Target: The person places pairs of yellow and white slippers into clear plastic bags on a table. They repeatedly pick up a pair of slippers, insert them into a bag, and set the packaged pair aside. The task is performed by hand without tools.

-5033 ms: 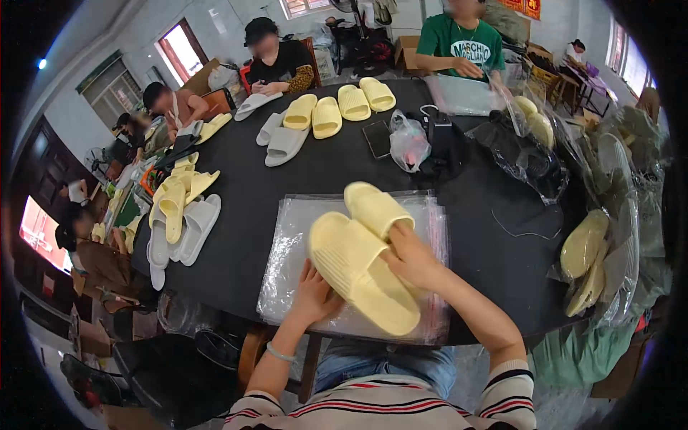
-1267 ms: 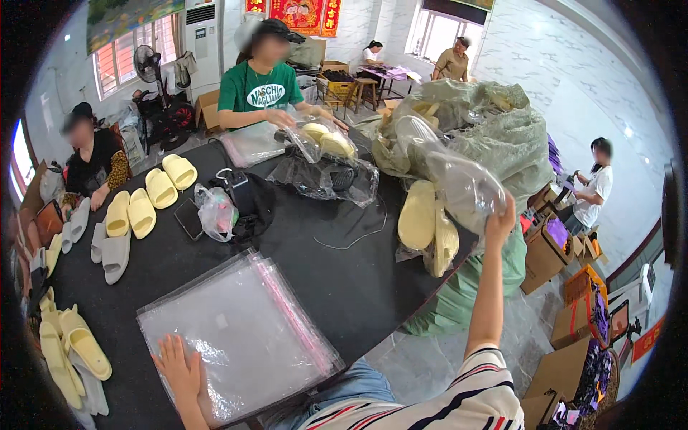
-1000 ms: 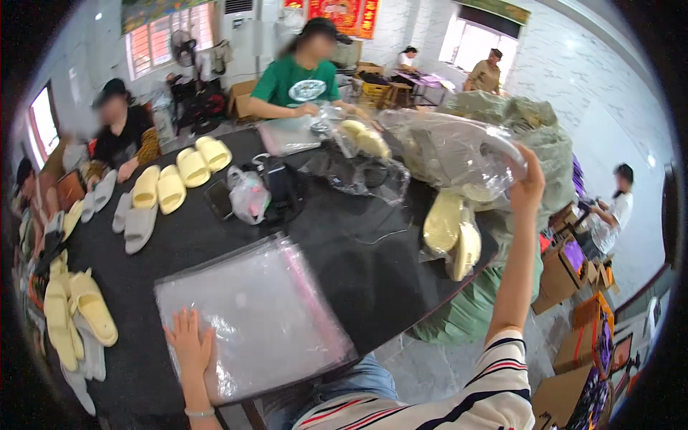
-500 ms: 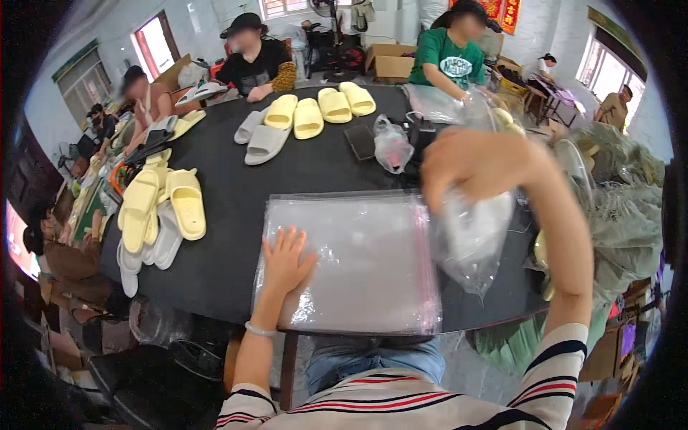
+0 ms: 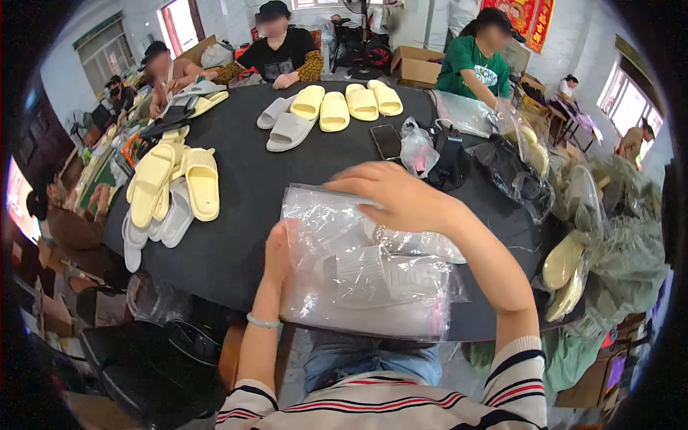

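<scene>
A clear plastic bag (image 5: 315, 279) with a pair of pale grey slippers (image 5: 351, 271) inside lies in front of me, on a stack of flat clear bags (image 5: 365, 322). My left hand (image 5: 277, 251) is at the bag's left edge, its fingers closed around the film and partly hidden. Over the bag's far part my right hand (image 5: 401, 197) reaches from the right, fingers stretched out and apart, holding nothing. Under that hand and forearm the second slipper is partly covered.
Yellow and grey slippers (image 5: 204, 186) are piled on the black table (image 5: 244, 265) at left; more (image 5: 335, 112) stand at the far side. A phone (image 5: 385, 142) and small bag (image 5: 418, 149) lie beyond my right hand. Bagged yellow slippers (image 5: 564, 261) lie at right. Co-workers (image 5: 276, 54) sit opposite.
The bagged grey slippers have come from the right onto the stack. My right hand has moved left and down over them; my left hand has gone from lying flat to the bag's edge.
</scene>
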### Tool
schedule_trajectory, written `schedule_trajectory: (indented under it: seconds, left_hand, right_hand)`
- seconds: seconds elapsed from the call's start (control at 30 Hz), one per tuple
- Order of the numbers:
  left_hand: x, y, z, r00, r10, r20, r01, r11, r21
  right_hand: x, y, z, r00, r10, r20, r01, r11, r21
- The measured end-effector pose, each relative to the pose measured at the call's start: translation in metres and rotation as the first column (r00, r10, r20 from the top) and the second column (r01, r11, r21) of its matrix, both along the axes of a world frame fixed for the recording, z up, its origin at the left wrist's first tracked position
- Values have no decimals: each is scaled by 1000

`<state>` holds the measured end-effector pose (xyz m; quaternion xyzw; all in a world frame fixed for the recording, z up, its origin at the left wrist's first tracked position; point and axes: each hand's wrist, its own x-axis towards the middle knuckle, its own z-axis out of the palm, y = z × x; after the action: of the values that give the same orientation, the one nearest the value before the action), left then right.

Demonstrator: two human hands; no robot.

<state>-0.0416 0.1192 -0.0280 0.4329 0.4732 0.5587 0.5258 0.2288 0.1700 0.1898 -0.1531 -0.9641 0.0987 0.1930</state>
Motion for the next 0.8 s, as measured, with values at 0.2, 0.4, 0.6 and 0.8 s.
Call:
schedule_trajectory:
  seconds: [0.2, 0.4, 0.6, 0.8]
  left_hand:
    - [1, 12, -24, 966, 184, 179, -201, 976, 78]
    - [-14, 10, -22, 946, 100, -310, -86, 995, 58]
    - [-16, 23, 34, 956, 82, -282, -96, 995, -36]
    - [-48, 42, 27, 809, -6, -587, -53, 995, -83]
  right_hand:
    - [155, -10, -78, 706, -671, 226, 701, 708, -87]
    - [191, -76, -133, 924, -380, 32, 256, 556, -791]
    - [177, -109, -142, 896, -296, -329, -12, 727, -687]
    - [158, -119, -141, 970, -123, -209, -48, 747, -664]
